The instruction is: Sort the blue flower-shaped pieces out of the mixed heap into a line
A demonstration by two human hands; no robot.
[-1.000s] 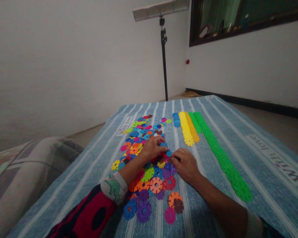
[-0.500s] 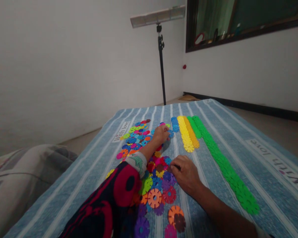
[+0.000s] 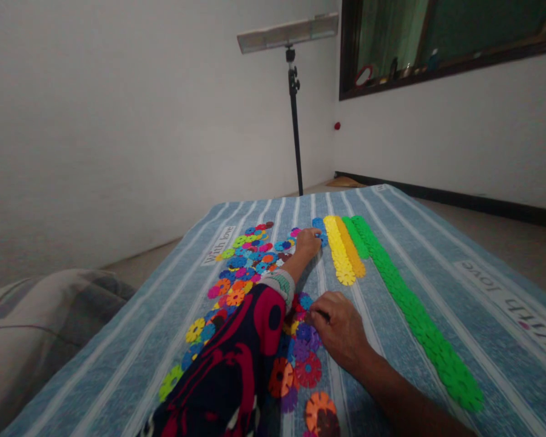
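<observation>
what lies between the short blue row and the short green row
The head view shows a bright yellow row and a darker yellow row there.

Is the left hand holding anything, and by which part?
It cannot be told: the left hand is at the short row of blue, notched plastic discs.
</observation>
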